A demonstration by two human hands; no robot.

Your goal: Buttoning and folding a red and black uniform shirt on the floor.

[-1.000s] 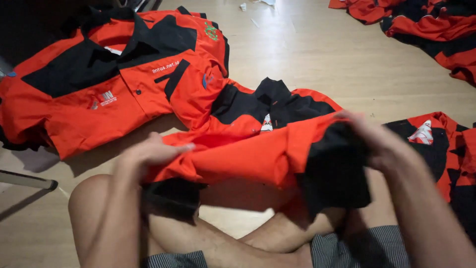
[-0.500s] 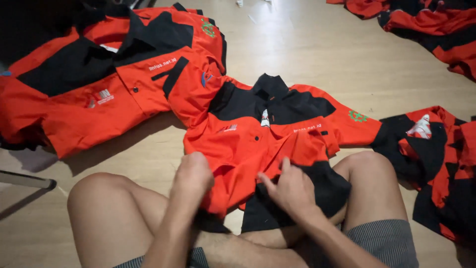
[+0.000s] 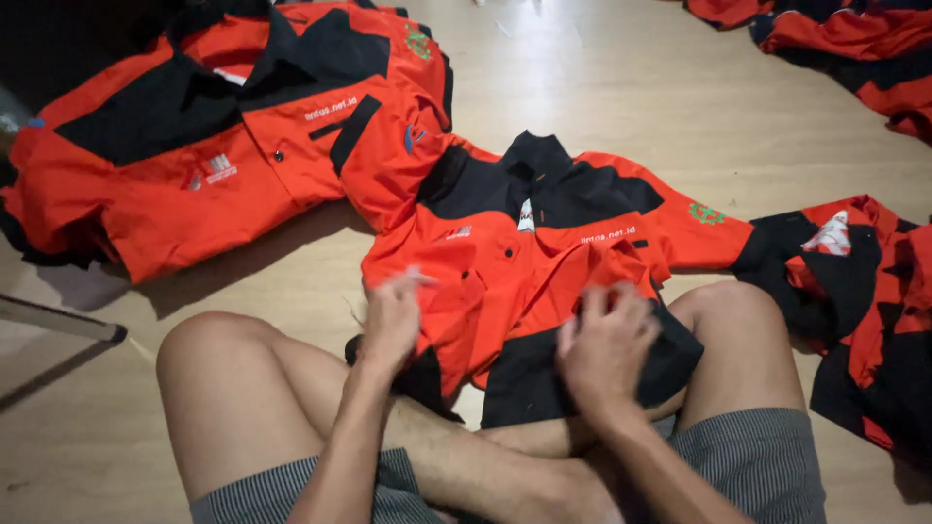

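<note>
You sit cross-legged on the pale wooden floor (image 3: pixel 621 87). Far to the left, by the floor's left edge, a big pile of orange and black shirts (image 3: pixel 194 146) lies flat, and a thin dark bar (image 3: pixel 58 320) sits just below it.

Your left hand (image 3: pixel 393 320) rests on the left side of the orange and black shirt (image 3: pixel 515 252) in front of you. Its fingers curl in and pinch the orange cloth near the front edge. The hand looks a bit blurry, so you cannot see each finger well.

The shirt lies spread on the floor between the pile and your knees. Its black collar points away from you, and its bottom part hangs over your crossed legs.

Your right hand (image 3: pixel 607 349) is closed on the shirt's lower right part, where orange cloth meets black cloth. The fingers press the cloth down against your leg.

To the right, near the floor's right edge, another orange and black shirt (image 3: pixel 864 291) lies crumpled beside your right knee. More orange shirts (image 3: pixel 835 49) lie in the far right corner.
</note>
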